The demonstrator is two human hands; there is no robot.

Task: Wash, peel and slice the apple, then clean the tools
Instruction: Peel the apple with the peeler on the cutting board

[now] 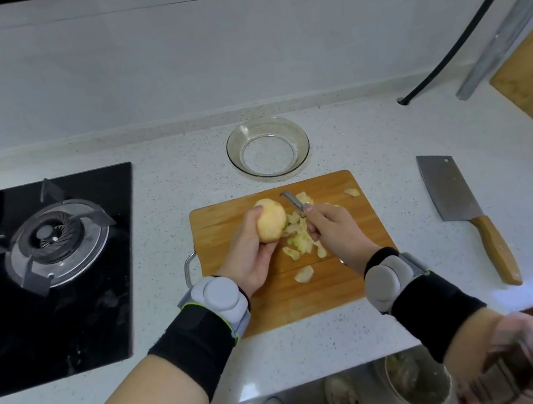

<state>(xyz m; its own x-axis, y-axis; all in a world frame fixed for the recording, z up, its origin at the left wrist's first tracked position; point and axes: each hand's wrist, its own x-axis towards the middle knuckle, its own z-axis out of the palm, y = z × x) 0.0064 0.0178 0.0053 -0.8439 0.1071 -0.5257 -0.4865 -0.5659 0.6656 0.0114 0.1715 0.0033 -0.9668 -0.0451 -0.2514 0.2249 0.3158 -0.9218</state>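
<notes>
speckled counter [369, 138] | hands: left [249, 256] grips apple [271, 220], right [335, 229] peeler [294, 202], seemingly

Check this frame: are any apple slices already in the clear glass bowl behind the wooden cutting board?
No: the clear glass bowl holds nothing, while the left hand holds the whole, mostly peeled apple over the wooden cutting board.
</notes>
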